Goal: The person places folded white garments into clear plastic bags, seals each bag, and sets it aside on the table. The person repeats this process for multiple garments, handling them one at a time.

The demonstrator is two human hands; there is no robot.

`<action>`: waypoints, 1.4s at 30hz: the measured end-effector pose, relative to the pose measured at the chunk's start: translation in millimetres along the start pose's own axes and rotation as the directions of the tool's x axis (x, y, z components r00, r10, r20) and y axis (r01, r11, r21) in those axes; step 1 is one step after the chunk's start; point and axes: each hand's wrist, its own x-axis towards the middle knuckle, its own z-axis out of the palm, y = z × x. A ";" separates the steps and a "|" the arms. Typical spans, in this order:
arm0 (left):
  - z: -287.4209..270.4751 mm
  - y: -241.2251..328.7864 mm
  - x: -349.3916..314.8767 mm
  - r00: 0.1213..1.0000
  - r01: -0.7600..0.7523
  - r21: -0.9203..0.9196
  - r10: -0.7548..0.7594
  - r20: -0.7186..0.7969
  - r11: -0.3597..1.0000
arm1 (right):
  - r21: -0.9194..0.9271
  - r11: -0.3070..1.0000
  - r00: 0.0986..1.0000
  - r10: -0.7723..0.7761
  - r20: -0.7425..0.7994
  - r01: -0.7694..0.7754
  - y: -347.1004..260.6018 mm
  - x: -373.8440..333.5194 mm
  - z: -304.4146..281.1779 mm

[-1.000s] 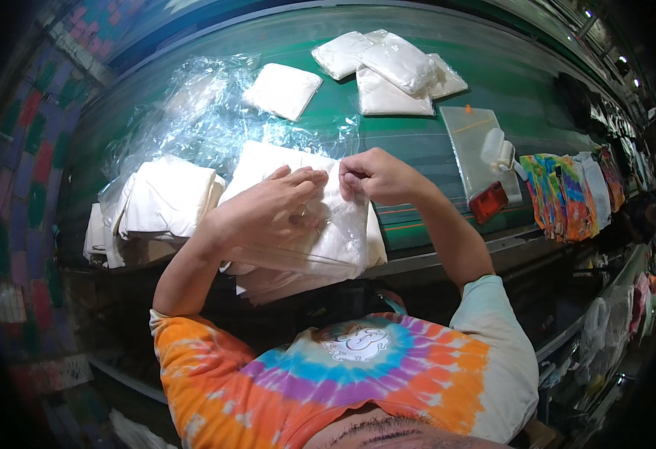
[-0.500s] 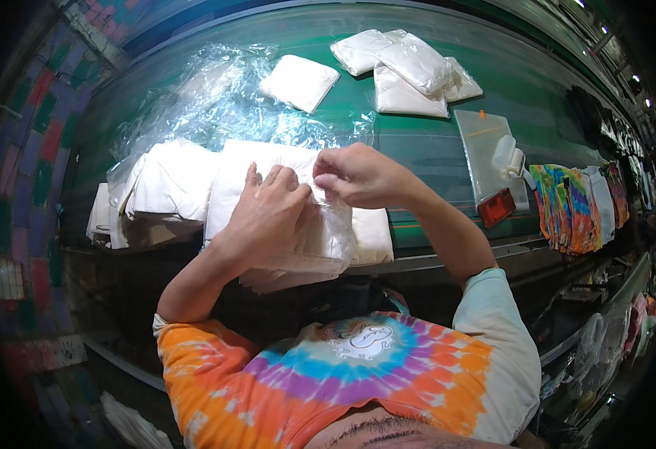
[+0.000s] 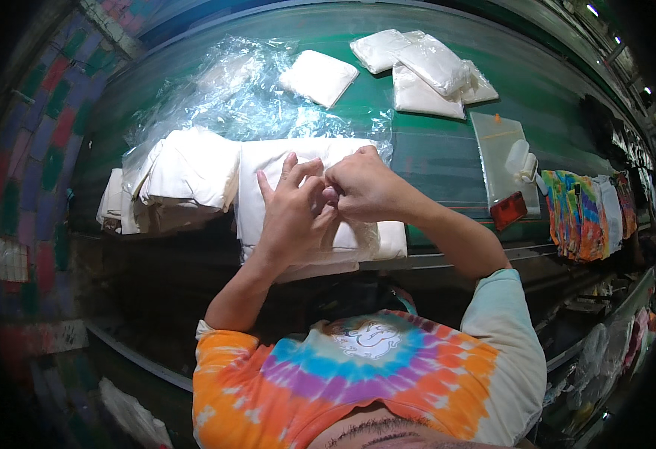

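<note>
Both my hands meet over a folded white cloth (image 3: pixel 260 165) at the front edge of the table. Clear plastic film (image 3: pixel 365 243) covers its near right part. My right hand (image 3: pixel 365 185) is closed, thumb and fingers pressed together; whatever is between them is hidden. Against it, my left hand (image 3: pixel 294 206) bends its fingertips inward in a pinch, with the other fingers raised and parted. What the left fingertips hold is too small to make out. Another folded white piece (image 3: pixel 393 239) shows under the film's right side.
Left of the hands lies a pile of white folded cloth (image 3: pixel 193 168). Loose clear bags (image 3: pixel 245 97) spread behind it. Bagged white packets (image 3: pixel 432 67) lie at the back, a single packet (image 3: pixel 319 78) beside them. A clear sheet (image 3: pixel 496 153) and red object (image 3: pixel 508 211) are at right.
My left hand has lifted off the cloth and come up to the right hand, its fingers now bent against it. The whole scene has shifted slightly right in view.
</note>
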 end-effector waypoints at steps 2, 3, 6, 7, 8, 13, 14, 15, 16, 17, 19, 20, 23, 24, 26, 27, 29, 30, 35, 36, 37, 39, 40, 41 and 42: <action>2.6 0.3 -0.1 0.999 0.025 -0.014 -0.026 -0.022 1.000 | 0.124 0.992 0.999 0.000 -0.045 0.006 -6.9 -1.1 -3.8; 3.1 -0.7 0.9 0.998 0.043 -0.023 -0.044 -0.035 0.999 | 0.265 0.964 0.998 0.021 -0.059 -0.005 -9.6 -3.0 -7.6; -1.1 -11.0 5.6 0.994 0.082 -0.119 -0.090 -0.056 0.989 | 0.788 0.598 0.986 -0.025 -0.162 0.145 -8.2 -16.9 -28.2; -3.8 -15.3 5.7 0.992 0.095 -0.158 -0.107 -0.067 0.983 | 0.737 0.644 0.977 -0.080 -0.198 0.202 -8.3 -19.3 -32.4; -5.7 -19.1 4.2 0.995 0.064 -0.166 -0.075 -0.062 0.984 | 0.724 0.670 0.985 -0.069 -0.158 0.163 -8.7 -20.1 -33.3; -9.8 -36.1 -7.2 0.987 0.005 -0.238 -0.043 -0.155 0.971 | 0.755 0.600 0.958 -0.076 -0.276 0.265 8.8 -28.7 -39.4; -11.3 -39.1 -9.7 0.980 0.013 -0.276 -0.066 -0.187 0.961 | 0.748 0.585 0.939 -0.079 -0.333 0.314 15.3 -32.9 -41.1; -13.6 -41.2 -12.3 0.970 -0.004 -0.290 -0.067 -0.234 0.957 | 0.776 0.533 0.938 -0.113 -0.329 0.337 21.9 -34.5 -42.2; -17.2 -43.2 -13.5 0.971 0.001 -0.334 -0.081 -0.225 0.943 | 0.793 0.506 0.938 -0.123 -0.323 0.340 26.1 -36.1 -39.0; -22.1 -44.4 -13.8 0.972 -0.003 -0.375 -0.086 -0.220 0.927 | 0.807 0.477 0.936 -0.127 -0.329 0.349 29.7 -37.7 -35.8; -33.2 -42.4 -11.4 0.982 0.018 -0.313 -0.076 -0.174 0.950 | 0.817 0.456 0.934 -0.128 -0.334 0.354 33.5 -39.3 -28.2; -38.9 -37.9 -9.9 0.982 -0.023 -0.285 -0.032 -0.187 0.958 | 0.829 0.419 0.928 -0.138 -0.345 0.371 33.4 -37.7 -23.8; -56.2 -15.4 -3.9 0.974 -0.128 -0.258 0.072 -0.214 0.958 | 0.810 0.383 0.896 -0.189 -0.401 0.443 27.6 -28.4 -14.7; -59.0 -5.2 -1.0 0.972 -0.180 -0.296 0.123 -0.200 0.938 | 0.771 0.419 0.877 -0.221 -0.427 0.480 25.0 -24.8 -14.1; -60.3 14.4 4.4 0.961 -0.262 -0.370 0.208 -0.180 0.891 | 0.718 0.460 0.852 -0.252 -0.459 0.523 18.2 -18.3 -13.2; -57.2 23.1 7.6 0.965 -0.261 -0.372 0.231 -0.123 0.891 | 0.708 0.469 0.848 -0.249 -0.468 0.529 14.8 -16.3 -12.8; -43.8 34.0 18.7 0.966 -0.256 -0.341 0.251 -0.057 0.905 | 0.671 0.504 0.835 -0.249 -0.490 0.544 10.1 -14.0 -12.4; -38.1 34.9 23.4 0.965 -0.263 -0.381 0.249 -0.087 0.886 | 0.642 0.529 0.825 -0.251 -0.507 0.555 9.5 -13.9 -13.2; -23.1 12.4 29.5 0.992 -0.096 -0.714 0.127 -0.010 0.694 | 0.422 0.725 0.766 -0.222 -0.604 0.543 16.8 -15.9 -14.1; -21.4 6.8 29.0 0.993 -0.065 -0.781 0.118 0.012 0.621 | 0.390 0.739 0.747 -0.227 -0.625 0.550 19.4 -15.3 -13.6; -20.1 1.4 28.2 0.991 -0.021 -0.855 0.126 0.052 0.518 | 0.357 0.751 0.729 -0.233 -0.643 0.555 21.9 -15.2 -12.9; -14.5 -4.9 26.2 0.993 0.034 -0.925 0.092 0.075 0.379 | 0.300 0.777 0.709 -0.250 -0.660 0.553 25.6 -14.4 -11.0; -12.1 -7.5 25.5 0.994 0.055 -0.951 0.078 0.082 0.303 | 0.282 0.793 0.710 -0.250 -0.658 0.540 26.9 -14.1 -10.7; -10.1 -10.0 25.5 0.994 0.048 -0.965 0.086 0.073 0.258 | 0.299 0.791 0.704 -0.220 -0.675 0.534 28.1 -13.7 -11.4; -8.7 -12.4 25.6 0.994 0.043 -0.976 0.093 0.064 0.212 | 0.327 0.792 0.709 -0.180 -0.682 0.515 28.5 -14.0 -12.1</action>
